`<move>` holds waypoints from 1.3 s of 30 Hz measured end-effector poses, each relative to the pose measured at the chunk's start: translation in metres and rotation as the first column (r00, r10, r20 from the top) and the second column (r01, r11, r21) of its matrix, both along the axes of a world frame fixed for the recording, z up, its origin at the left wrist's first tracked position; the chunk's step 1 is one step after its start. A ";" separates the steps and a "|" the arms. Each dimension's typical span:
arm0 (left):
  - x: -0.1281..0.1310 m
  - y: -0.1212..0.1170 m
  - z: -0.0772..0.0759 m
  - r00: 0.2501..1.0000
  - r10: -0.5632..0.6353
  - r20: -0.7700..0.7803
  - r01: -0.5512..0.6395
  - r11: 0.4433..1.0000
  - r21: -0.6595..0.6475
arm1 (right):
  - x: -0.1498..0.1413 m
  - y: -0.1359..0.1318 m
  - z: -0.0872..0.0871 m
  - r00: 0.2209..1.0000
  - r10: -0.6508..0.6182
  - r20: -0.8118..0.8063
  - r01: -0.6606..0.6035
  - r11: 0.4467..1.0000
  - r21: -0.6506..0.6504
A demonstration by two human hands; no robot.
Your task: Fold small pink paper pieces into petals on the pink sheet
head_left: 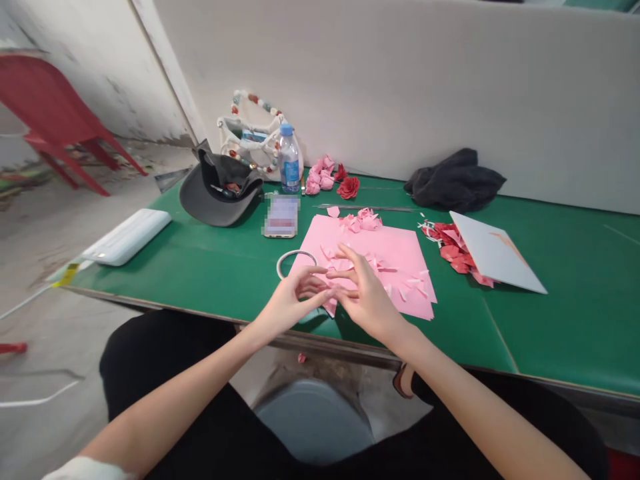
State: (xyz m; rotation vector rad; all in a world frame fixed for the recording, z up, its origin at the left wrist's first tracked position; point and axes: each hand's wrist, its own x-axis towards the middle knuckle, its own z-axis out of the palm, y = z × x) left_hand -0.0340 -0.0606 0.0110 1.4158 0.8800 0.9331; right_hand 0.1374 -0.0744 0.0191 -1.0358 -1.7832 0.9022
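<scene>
Well, the left hand (293, 303) and right hand (370, 300) meet over pink paper (400, 257), fingers hiding whether either grip holds anything.

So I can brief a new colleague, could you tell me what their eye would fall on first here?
The left hand and right hand meet over a pink paper sheet at the near edge of the green table. To the right, red paper scraps lie partly under a white card. At the back, paper roses sit beside a water bottle.
</scene>
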 end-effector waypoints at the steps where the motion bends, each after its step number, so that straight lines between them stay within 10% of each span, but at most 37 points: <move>1: -0.001 0.000 -0.001 1.000 -0.006 -0.014 0.006 1.000 0.003 | -0.001 0.000 -0.002 1.000 -0.017 0.001 0.017 1.000 0.009; 8: -0.004 0.004 -0.001 0.996 0.071 0.055 -0.069 0.996 -0.049 | 0.001 0.007 -0.003 0.993 -0.107 -0.055 0.110 0.993 0.053; 18: -0.001 0.005 -0.009 0.991 -0.102 0.086 0.118 0.971 -0.207 | 0.002 0.010 -0.003 0.988 -0.074 -0.132 0.072 0.997 -0.018; 28: 0.001 0.005 -0.009 0.990 0.118 0.075 -0.095 0.962 -0.258 | 0.004 0.013 0.002 0.969 -0.167 -0.182 0.175 0.984 0.031; 39: 0.002 0.001 -0.009 0.977 0.171 0.125 -0.135 0.957 -0.255 | -0.002 0.009 0.003 0.864 -0.272 -0.423 0.026 0.864 -0.503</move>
